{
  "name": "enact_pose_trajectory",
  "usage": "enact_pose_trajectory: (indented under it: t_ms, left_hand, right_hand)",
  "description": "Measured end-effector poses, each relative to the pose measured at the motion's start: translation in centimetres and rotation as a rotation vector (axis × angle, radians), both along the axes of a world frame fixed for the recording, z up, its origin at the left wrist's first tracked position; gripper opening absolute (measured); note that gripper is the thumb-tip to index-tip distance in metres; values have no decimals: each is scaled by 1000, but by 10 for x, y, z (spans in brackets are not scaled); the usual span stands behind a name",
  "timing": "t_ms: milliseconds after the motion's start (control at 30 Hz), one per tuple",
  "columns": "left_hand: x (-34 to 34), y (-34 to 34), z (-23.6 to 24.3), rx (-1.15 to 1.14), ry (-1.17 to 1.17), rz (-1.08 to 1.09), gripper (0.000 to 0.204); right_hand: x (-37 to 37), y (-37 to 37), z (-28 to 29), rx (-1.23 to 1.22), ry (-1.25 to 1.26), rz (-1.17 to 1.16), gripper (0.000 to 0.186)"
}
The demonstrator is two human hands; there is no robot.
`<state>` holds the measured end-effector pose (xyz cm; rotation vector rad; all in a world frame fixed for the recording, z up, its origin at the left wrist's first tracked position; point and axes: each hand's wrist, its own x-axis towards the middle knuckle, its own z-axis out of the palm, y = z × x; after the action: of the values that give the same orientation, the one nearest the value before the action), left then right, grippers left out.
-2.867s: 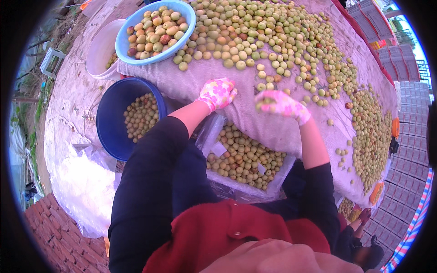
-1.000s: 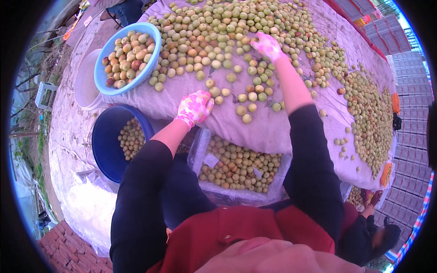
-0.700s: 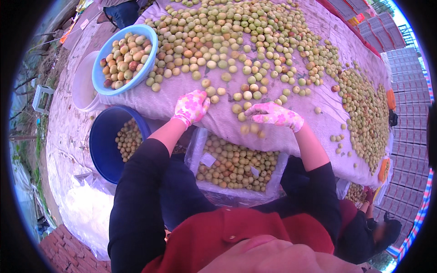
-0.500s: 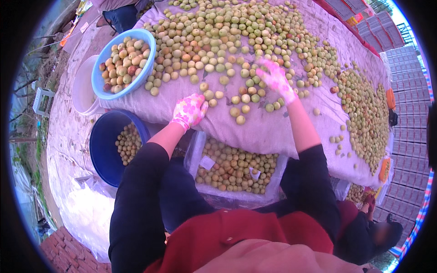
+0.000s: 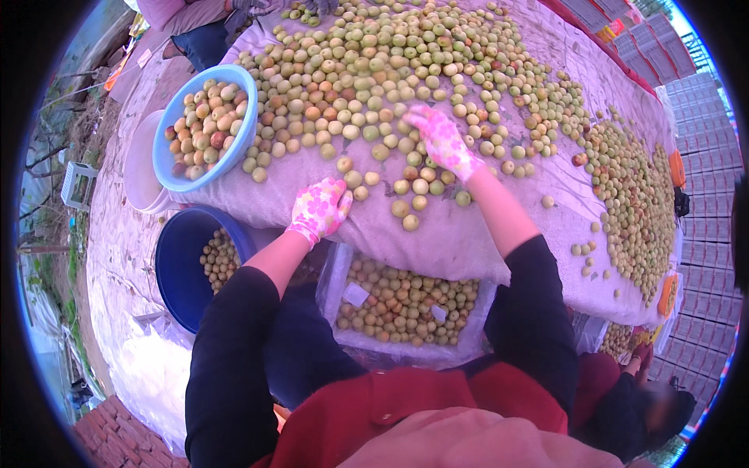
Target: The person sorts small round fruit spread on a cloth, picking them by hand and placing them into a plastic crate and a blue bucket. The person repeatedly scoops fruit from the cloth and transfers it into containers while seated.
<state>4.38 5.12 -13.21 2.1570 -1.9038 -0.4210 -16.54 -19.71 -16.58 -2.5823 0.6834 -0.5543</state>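
Observation:
My left hand [image 5: 320, 209], in a pink flowered glove, is curled over the edge of the pale cloth [image 5: 374, 234], fingers closed on it. Higher and to the right, my gloved right hand [image 5: 438, 140] reaches with open, slightly blurred fingers into loose green-yellow fruit [image 5: 367, 70] spread over the cloth. A light-blue basin [image 5: 243, 144] of larger, redder fruit is at the upper left of my left hand. Below the cloth edge, a plastic-lined crate [image 5: 484, 312] holds fruit with two pale slips on top.
A dark blue bucket [image 5: 175, 265] of fruit and a white bucket [image 5: 138, 175] stand left, near a white stool [image 5: 78, 186] and plastic sheeting [image 5: 148, 366]. One co-worker [image 5: 195, 31] is at the upper left, another [image 5: 632, 405] at the lower right. Stacked cartons [image 5: 706, 234] line the right.
My right hand dipped toward the cloth edge as fruit dropped, then moved back up among the fruit. My left hand stays at the edge. More of the upper-left co-worker shows.

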Motion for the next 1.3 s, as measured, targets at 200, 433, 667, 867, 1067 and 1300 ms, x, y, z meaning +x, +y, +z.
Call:
enact_pose_trajectory:
  t_ms: [200, 433, 667, 867, 1067, 1300]
  left_hand:
    - [0, 0, 0, 15, 4, -11, 26]
    - [3, 0, -2, 24, 8, -14, 26]
    - [1, 1, -1, 12, 8, -6, 26]
    - [1, 0, 0, 32, -6, -3, 27]
    - [0, 0, 1, 36, -31, 0, 26]
    - [0, 0, 1, 49, -34, 0, 27]
  right_hand:
    - [-11, -89, 16, 340, -273, -299, 33]
    - [29, -156, 19, -87, 540, -437, 44]
    - [7, -85, 32, 24, 339, -350, 38]
    - [-10, -18, 37, 149, 67, -26, 30]
    - [6, 14, 35, -39, 500, -92, 31]
    - [-54, 82, 109, 771, 463, 129, 43]
